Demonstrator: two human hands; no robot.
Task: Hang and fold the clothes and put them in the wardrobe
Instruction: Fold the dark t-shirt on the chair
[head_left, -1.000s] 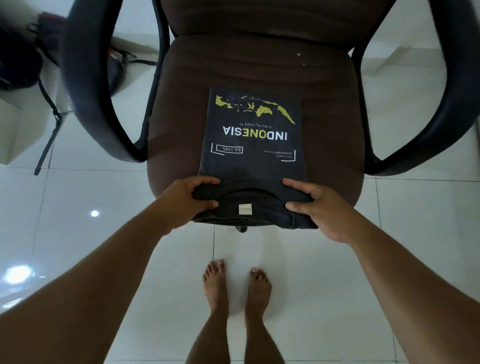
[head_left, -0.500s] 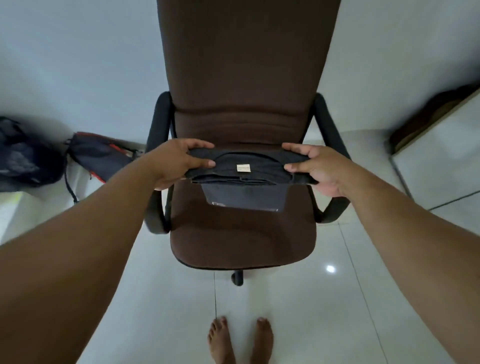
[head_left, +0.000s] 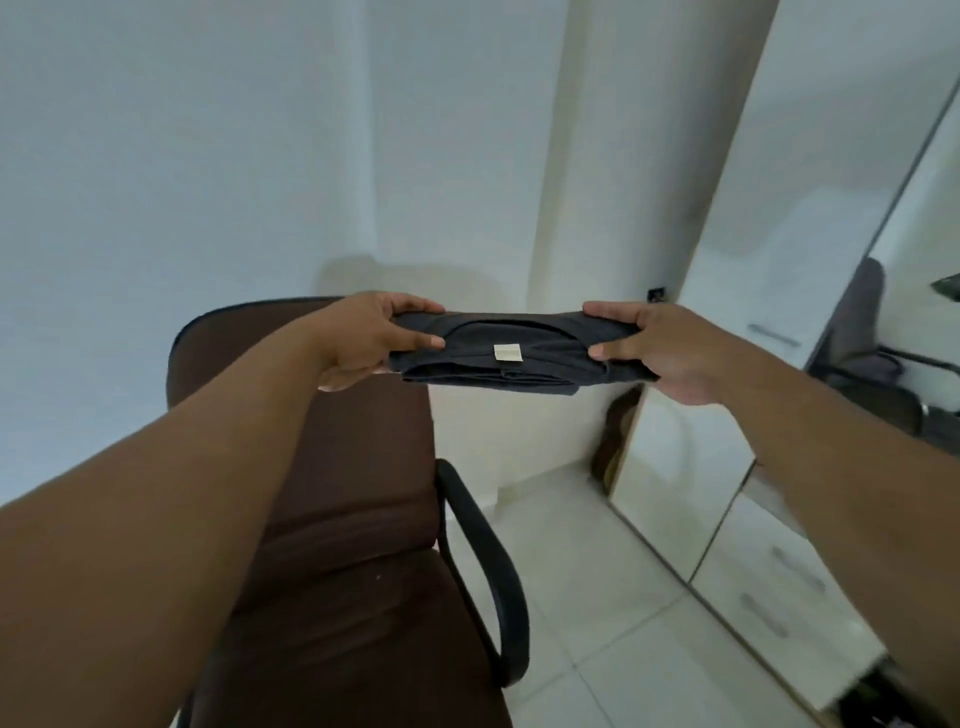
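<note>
A folded dark T-shirt (head_left: 498, 356) with a small pale neck label is held flat in the air at about chest height. My left hand (head_left: 374, 338) grips its left edge, thumb on top. My right hand (head_left: 654, 348) grips its right edge the same way. The shirt hangs above and just right of the brown chair's backrest. The white wardrobe (head_left: 769, 467), with glossy doors and drawers with metal handles, stands to the right, its doors shut.
A brown office chair (head_left: 332, 519) with black armrests stands low at the left and centre. White walls and a pillar lie ahead. White floor tiles run between the chair and the wardrobe. A dark object sits in the corner beside the wardrobe.
Both hands lifted the folded shirt off the chair seat and carried it up and to the right. The view has swung right, bringing the wardrobe into sight.
</note>
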